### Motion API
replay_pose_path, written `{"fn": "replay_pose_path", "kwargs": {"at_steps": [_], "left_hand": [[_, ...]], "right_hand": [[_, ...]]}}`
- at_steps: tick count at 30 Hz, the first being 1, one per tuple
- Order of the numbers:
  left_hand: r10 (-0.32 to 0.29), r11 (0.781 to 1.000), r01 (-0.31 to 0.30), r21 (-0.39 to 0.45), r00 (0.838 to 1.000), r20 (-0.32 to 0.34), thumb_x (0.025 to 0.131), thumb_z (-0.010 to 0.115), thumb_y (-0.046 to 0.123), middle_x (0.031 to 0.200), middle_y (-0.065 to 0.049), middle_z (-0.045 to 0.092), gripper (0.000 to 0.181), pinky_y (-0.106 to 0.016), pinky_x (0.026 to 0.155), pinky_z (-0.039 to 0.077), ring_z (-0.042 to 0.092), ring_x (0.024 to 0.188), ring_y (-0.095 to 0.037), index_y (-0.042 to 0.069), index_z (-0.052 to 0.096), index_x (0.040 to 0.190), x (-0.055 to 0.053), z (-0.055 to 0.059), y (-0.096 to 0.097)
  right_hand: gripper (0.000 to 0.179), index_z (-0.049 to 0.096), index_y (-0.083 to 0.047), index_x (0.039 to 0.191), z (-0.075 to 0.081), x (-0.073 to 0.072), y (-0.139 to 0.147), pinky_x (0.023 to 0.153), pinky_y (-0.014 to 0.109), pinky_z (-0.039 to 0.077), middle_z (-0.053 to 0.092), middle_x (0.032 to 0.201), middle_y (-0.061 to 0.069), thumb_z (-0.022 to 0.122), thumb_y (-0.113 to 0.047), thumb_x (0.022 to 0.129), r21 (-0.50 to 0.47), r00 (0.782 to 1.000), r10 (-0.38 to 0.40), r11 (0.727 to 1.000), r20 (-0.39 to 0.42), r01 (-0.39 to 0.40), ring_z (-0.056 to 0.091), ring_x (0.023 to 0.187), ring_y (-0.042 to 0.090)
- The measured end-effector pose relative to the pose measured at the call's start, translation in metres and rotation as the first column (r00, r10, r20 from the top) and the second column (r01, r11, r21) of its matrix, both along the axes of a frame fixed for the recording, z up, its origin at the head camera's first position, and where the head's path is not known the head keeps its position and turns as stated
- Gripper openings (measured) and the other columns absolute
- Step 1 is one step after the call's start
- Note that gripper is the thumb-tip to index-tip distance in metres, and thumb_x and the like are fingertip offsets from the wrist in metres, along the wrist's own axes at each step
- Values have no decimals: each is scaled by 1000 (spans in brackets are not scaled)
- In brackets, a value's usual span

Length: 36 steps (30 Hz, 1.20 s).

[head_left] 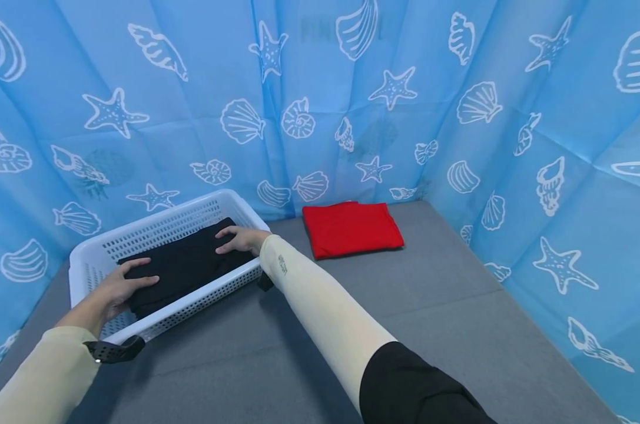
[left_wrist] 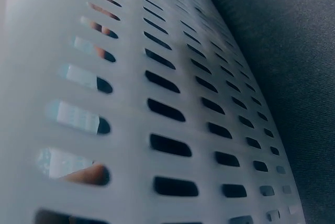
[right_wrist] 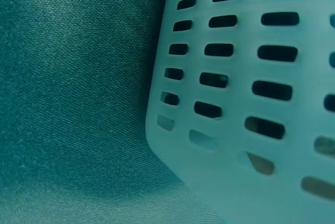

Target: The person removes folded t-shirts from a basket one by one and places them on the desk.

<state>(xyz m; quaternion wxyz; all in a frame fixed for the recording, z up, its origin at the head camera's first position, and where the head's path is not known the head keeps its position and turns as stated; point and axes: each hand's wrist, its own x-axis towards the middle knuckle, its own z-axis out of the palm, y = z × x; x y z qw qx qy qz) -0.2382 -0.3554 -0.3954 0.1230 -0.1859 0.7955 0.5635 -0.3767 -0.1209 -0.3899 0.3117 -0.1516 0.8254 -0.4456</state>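
Observation:
A folded black cloth (head_left: 187, 262) lies inside a white plastic basket (head_left: 200, 300) with slotted walls. My left hand (head_left: 115, 288) reaches over the basket's near left side, its thumb and a finger stretched out on the cloth's left end. At the other end, the right hand (head_left: 242, 240) rests on the cloth with fingers spread apart. The rest of the left fingers are hidden. In the left wrist view the basket wall (left_wrist: 131, 98) covers most of the scene, with bits of skin and dark cloth through its slots. The right wrist view shows a basket corner (right_wrist: 241, 98).
A folded red cloth (head_left: 351, 229) lies on the grey surface (head_left: 404, 306) to the right of the basket. Blue curtains (head_left: 320, 88) printed with white shells and starfish hang at the back and right, close behind the basket and red cloth.

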Motion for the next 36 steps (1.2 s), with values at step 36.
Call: {"fn": "replay_pose_path", "kwargs": {"at_steps": [36], "left_hand": [[-56, 990, 33, -139, 986, -160, 81, 61, 46, 137, -32, 22, 88, -41, 73, 50, 47, 106, -39, 9, 13, 144, 8, 9, -5]], "right_hand": [[45, 55, -31, 120, 19, 11, 11, 94, 44, 36, 42, 132, 2, 70, -20, 79, -107, 992, -125, 987, -21, 122, 37, 123, 24]]}}
